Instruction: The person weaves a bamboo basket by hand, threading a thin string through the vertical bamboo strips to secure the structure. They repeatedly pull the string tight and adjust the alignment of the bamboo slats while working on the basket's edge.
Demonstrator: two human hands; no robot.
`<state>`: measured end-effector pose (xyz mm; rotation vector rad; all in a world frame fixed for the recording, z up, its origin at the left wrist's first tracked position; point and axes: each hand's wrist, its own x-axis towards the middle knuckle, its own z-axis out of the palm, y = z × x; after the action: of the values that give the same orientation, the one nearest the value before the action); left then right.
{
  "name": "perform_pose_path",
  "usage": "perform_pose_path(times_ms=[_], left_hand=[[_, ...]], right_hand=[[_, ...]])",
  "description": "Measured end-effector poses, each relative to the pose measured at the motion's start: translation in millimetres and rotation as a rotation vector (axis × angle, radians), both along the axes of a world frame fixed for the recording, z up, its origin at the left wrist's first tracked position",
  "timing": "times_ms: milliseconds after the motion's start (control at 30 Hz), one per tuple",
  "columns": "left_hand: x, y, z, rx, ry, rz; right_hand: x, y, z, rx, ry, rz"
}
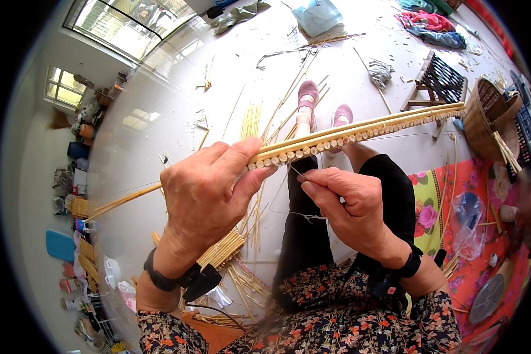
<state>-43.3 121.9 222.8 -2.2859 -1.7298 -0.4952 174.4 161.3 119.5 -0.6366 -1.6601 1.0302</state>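
My left hand (209, 192) grips the left end of a long strip made of pale reed sticks (360, 128). Round cut ends of short pieces line its lower edge, and long sticks run along its top. Thumb below and fingers above, the hand holds the strip slantwise over my lap, its far end rising to the right. Just under the strip, my right hand (351, 203) pinches a thin needle-like piece (296, 171) between thumb and finger. White thread (307, 217) hangs in a loop between the hands; where it passes through the strip is too small to tell.
A bundle of cut sticks (221, 251) lies below my left hand, with loose sticks (251, 121) across the floor. To the right are a folding stool (433, 82), a woven basket (484, 112) and a red flowered cloth (430, 206). A light-blue bag (317, 17) stands beyond my feet.
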Motion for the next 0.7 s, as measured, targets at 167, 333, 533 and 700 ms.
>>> perform_pose_path(times_ms=[167,333,533,700], left_hand=[[-0.1,-1.4,-0.4,-0.005,-0.001,-0.006],[-0.9,-2.2,-1.4,-0.001,-0.019,-0.008],[-1.8,-3.7,-1.7,-0.008,-0.019,0.0],[-1.4,-8.5,-2.0,-0.017,-0.01,0.015]], right_hand=[[-0.3,-2.0,1.2,-0.018,-0.016,-0.026],[-1.8,-2.6,1.2,-0.002,-0.014,-0.019],[-3.2,-2.8,-0.2,-0.003,-0.017,-0.006],[-3.2,-4.5,-1.3,-0.023,-0.019,0.014]])
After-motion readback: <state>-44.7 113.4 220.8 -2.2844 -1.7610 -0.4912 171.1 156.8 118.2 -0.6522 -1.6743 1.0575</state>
